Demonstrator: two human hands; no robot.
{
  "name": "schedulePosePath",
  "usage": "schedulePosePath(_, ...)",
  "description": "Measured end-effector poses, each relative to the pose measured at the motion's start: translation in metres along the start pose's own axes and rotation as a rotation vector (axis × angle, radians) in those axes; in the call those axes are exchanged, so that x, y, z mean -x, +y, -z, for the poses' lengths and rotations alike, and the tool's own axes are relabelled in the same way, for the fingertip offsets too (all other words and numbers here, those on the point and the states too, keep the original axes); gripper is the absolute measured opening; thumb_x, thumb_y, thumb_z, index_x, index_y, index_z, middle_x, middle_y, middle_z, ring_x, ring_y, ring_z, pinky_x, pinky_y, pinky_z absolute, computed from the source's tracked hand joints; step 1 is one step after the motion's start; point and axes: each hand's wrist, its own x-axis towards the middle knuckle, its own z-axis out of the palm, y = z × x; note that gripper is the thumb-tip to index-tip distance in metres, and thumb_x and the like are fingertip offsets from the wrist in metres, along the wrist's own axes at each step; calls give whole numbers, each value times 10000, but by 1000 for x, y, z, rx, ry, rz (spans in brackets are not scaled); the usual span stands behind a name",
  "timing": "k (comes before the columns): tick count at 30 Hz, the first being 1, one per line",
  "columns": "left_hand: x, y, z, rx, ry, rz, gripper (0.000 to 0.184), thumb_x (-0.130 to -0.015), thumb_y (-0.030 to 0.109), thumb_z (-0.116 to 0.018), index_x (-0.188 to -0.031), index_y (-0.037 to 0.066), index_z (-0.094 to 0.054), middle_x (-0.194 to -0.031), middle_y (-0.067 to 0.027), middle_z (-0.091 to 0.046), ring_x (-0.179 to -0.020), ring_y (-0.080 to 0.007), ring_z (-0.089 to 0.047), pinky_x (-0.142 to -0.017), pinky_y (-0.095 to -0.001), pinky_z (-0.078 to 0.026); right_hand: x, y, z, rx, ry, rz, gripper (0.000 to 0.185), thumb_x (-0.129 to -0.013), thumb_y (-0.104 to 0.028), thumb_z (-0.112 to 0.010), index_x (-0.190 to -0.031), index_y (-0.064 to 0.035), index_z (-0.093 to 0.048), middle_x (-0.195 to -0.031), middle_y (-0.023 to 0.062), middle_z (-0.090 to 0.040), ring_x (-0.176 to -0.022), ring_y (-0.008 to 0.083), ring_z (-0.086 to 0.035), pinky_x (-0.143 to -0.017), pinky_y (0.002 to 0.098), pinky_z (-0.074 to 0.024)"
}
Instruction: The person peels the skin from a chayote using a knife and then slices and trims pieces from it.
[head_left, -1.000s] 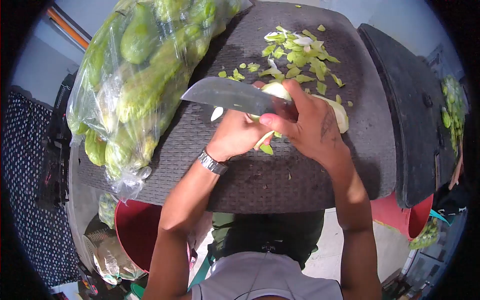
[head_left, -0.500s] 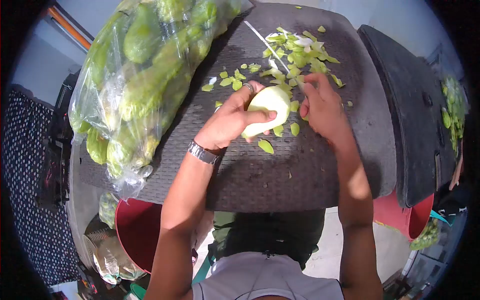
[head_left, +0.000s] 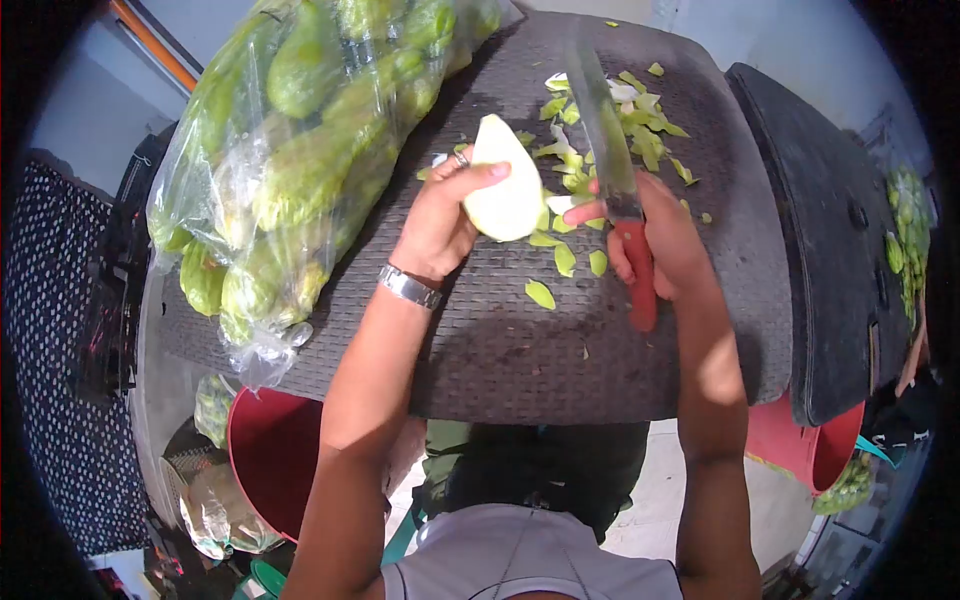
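Note:
A pale, peeled vegetable (head_left: 505, 190) is held in my left hand (head_left: 440, 215), with the thumb across its face and the fingers behind it. My right hand (head_left: 665, 240) grips the red handle of a large knife (head_left: 612, 140), whose broad blade points away toward the table's far edge. Blade and vegetable are apart. Green and white peelings (head_left: 640, 120) lie scattered on the dark woven table (head_left: 520, 370), around and beyond the knife. To the left rests a big clear plastic bag (head_left: 300, 160) full of green pear-shaped vegetables.
Red tubs stand below the table's near edge, at the left (head_left: 275, 460) and the right (head_left: 800, 440). A dark panel (head_left: 825, 240) adjoins the table's right side. Bagged green vegetables (head_left: 908, 230) are at the far right.
The knife has turned from lying across my left hand to pointing away from me. My left hand has lifted the vegetable back and left, clear of the blade, its pale face now visible.

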Motion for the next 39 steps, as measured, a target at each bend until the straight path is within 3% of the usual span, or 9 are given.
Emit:
schedulePosePath(1,0,-1,-2,53,153,24,327,-936,286,-711,-1118,18,-661,-982,-87,-726,-767,-177,-653,-641,-324,-513,0,0,0,-48,-2,-14,512,-1109,-540,-367,-1261,-77,-526,-923,152,-745,-374,169,-516,-355,296,-382)
schedulePosePath(2,-12,-12,26,239,-60,45,385,-945,335,-670,-1137,2,-655,-1030,-128,-726,-907,-246,-691,-706,-332,-545,0,-2,0,-57,-15,-18,518,-1108,-547,-373,-1258,-79,-534,-919,145,-740,-386,167,-528,-363,296,-393)
schedulePosePath(4,-10,-9,18,290,-51,7,417,-947,343,-636,-1174,-6,-628,-1077,-181,-708,-1016,-319,-697,-806,-390,-596,2,-5,0,-76,-38,-27,528,-1104,-562,-387,-1251,-83,-552,-911,131,-732,-408,164,-552,-379,295,-415)
schedulePosePath(7,0,-1,-7,397,-34,49,430,-988,383,-607,-1200,9,-601,-1088,-213,-692,-1015,-349,-698,-852,-468,-618,-3,0,-1,110,-1,69,481,-1094,-504,-483,-1261,-58,-550,-879,110,-711,-466,161,-599,-410,295,-455)
schedulePosePath(10,-1,-5,-1,330,-82,-2,512,-1030,458,-563,-1244,-7,-572,-1112,-245,-680,-1015,-372,-701,-896,-536,-619,22,-6,-13,309,47,95,385,-1070,-290,-591,-1389,-81,-538,-889,83,-689,-541,133,-622,-436,251,-476)
schedulePosePath(17,7,-5,-14,292,-20,-6,585,-1056,561,-465,-1165,11,-633,-1053,-207,-715,-944,-336,-738,-812,-527,-629,98,14,-58,443,183,69,742,-988,8,-546,-1662,-203,-316,-1007,101,-710,-556,77,-554,-459,240,-479)
schedulePosePath(26,12,-10,-24,276,89,-42,439,-1038,435,-555,-1122,13,-644,-1006,-145,-728,-924,-286,-748,-872,-397,-603,113,31,-72,476,217,-9,738,-979,16,-574,-1653,-186,-353,-846,25,-682,-542,46,-519,-474,235,-443)
schedulePosePath(29,11,-12,-23,296,88,-46,424,-1032,408,-570,-1136,4,-645,-1035,-152,-727,-940,-302,-744,-877,-418,-605,112,36,-70,482,197,35,713,-990,-80,-619,-1644,-203,-362,-670,91,-679,-505,138,-634,-520,333,-531)
schedulePosePath(39,15,-12,-27,248,131,-78,421,-1026,407,-581,-1138,7,-655,-1007,-150,-736,-917,-276,-745,-849,-389,-608,111,35,-75,484,196,34,709,-993,-50,-604,-1645,-192,-365,-694,54,-661,-515,99,-591,-507,299,-500)
